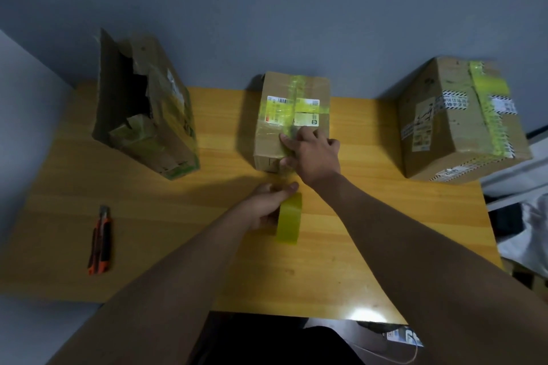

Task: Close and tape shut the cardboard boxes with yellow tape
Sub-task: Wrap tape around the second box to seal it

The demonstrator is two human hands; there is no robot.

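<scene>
— Three boxes on the wooden table (341, 246). Positions?

— Middle box (292, 120) at 12 o'clock, flaps shut, yellow strips crossing its top. Left box (148, 115) at 10 o'clock, torn and gaping open. Right box (456, 118) at 2 o'clock, closed, yellow tape over its top.

— Hands?

— Right hand (314, 154) lies on the middle box's near edge, fingers out, pressing tape down onto the cardboard. Left hand (268, 204) sits just nearer, fingers curled round the yellow tape roll (290, 218), held on edge above the table.

— Anything else?

— Orange utility knife (100, 240) at 8 o'clock, well apart from both hands.
</scene>
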